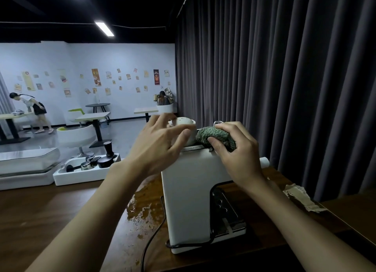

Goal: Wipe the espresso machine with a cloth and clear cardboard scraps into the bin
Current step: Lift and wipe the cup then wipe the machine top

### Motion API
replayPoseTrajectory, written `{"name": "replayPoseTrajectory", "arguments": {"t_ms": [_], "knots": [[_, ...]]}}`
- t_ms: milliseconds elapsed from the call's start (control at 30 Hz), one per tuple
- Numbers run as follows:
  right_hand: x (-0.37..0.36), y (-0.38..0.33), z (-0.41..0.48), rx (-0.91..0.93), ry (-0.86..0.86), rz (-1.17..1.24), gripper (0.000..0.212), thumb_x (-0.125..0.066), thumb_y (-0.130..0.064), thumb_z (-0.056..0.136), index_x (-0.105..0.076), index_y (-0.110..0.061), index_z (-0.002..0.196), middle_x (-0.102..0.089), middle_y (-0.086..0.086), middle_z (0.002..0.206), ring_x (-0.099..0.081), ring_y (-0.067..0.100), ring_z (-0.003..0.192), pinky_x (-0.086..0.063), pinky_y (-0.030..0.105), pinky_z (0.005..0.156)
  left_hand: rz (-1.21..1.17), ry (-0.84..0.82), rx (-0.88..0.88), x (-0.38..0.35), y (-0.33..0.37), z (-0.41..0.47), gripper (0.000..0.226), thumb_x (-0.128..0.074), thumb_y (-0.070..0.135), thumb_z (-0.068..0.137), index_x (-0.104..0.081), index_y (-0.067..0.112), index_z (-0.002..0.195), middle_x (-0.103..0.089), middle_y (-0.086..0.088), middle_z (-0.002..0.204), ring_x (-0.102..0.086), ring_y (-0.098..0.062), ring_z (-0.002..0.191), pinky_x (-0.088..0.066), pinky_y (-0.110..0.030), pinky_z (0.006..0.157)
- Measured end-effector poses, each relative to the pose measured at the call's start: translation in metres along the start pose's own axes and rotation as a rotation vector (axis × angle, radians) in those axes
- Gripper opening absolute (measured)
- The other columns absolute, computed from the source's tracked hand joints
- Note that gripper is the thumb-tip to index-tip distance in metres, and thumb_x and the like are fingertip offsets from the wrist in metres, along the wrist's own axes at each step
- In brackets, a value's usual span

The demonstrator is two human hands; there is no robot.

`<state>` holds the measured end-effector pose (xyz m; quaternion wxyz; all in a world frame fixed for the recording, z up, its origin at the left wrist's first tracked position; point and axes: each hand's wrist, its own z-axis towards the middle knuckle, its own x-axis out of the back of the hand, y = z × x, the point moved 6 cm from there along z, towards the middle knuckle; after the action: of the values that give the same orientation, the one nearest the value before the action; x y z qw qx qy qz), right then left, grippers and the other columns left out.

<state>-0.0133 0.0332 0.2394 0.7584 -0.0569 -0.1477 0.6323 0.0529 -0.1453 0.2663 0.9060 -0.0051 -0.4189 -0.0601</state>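
A green cloth [215,137] is bunched and pressed under the right hand [236,149], whose fingers are curled down over it on the top rear edge of the white espresso machine [187,200]. The left hand [160,143] is held open just to the left, its fingers spread and reaching around a white cup [186,127] that stands on the machine's top; whether the cup is actually touched cannot be told.

The wiping step is judged to be in hand, with the top of the machine being cleaned. For the next move, the cup would probably need to be lifted or shifted aside so that the cloth can be drawn across the whole top, and the side panels dealt with afterwards.

The scraps are not yet cleared: a torn piece of cardboard [303,198] lies on the wooden table [50,214] to the right of the machine, near the curtain. No bin is seen.

Further left, a white foam tray [61,176] holds a dark tamper [108,149], small metal jugs and other dark coffee accessories. The inside of the cup appears to be empty.
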Motion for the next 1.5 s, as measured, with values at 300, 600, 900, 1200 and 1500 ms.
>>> {"name": "replayPoseTrajectory", "arguments": {"t_ms": [300, 600, 900, 1200, 1500], "knots": [[-0.001, 0.000, 0.000, -0.020, -0.012, -0.018, 0.028, -0.075, -0.016, 0.084, -0.067, -0.004, 0.108, -0.065, 0.007, 0.107, -0.063, 0.019, 0.101, -0.052, 0.035, 0.085, -0.092, -0.035, -0.031, -0.003, -0.003, -0.002, 0.046, -0.023, 0.058, 0.098, -0.040, 0.053, 0.141, -0.029, 0.005, 0.157, -0.028, -0.015, 0.140, -0.032, -0.042, 0.106], [-0.001, 0.002, 0.000, -0.029, -0.029, -0.014, 0.028, -0.076, -0.016, 0.083, -0.067, -0.006, 0.108, -0.065, 0.007, 0.107, -0.061, 0.015, 0.100, -0.048, 0.022, 0.087, -0.074, 0.122, -0.053, 0.014, -0.002, 0.001, 0.047, -0.028, 0.050, 0.100, -0.060, 0.037, 0.132, -0.043, 0.003, 0.147, -0.033, -0.015, 0.137, -0.029, -0.040, 0.107], [0.001, 0.001, 0.000, -0.048, -0.049, 0.005, 0.028, -0.076, -0.016, 0.083, -0.067, -0.006, 0.108, -0.065, 0.007, 0.107, -0.062, 0.018, 0.103, -0.050, 0.032, 0.088, -0.050, 0.109, -0.027, 0.008, -0.005, -0.003, 0.046, -0.026, 0.050, 0.101, -0.059, 0.040, 0.133, -0.044, 0.004, 0.147, -0.036, -0.014, 0.136, -0.030, -0.038, 0.104], [0.002, 0.000, 0.000, -0.068, -0.054, 0.015, 0.028, -0.076, -0.015, 0.082, -0.068, -0.006, 0.108, -0.066, 0.005, 0.107, -0.062, 0.018, 0.105, -0.049, 0.031, 0.089, -0.035, 0.069, -0.008, 0.004, -0.008, -0.006, 0.051, -0.021, 0.057, 0.100, -0.059, 0.045, 0.132, -0.041, 0.005, 0.151, -0.029, -0.017, 0.142, -0.029, -0.046, 0.108], [0.003, -0.001, 0.000, -0.088, -0.081, 0.013, 0.029, -0.075, -0.017, 0.084, -0.067, -0.007, 0.110, -0.065, 0.005, 0.108, -0.061, 0.016, 0.104, -0.050, 0.027, 0.089, -0.117, 0.120, 0.073, 0.002, -0.002, -0.009, 0.047, -0.028, 0.054, 0.100, -0.049, 0.045, 0.141, -0.046, 0.004, 0.124, -0.043, -0.011, 0.115, -0.038, -0.031, 0.087]]}}
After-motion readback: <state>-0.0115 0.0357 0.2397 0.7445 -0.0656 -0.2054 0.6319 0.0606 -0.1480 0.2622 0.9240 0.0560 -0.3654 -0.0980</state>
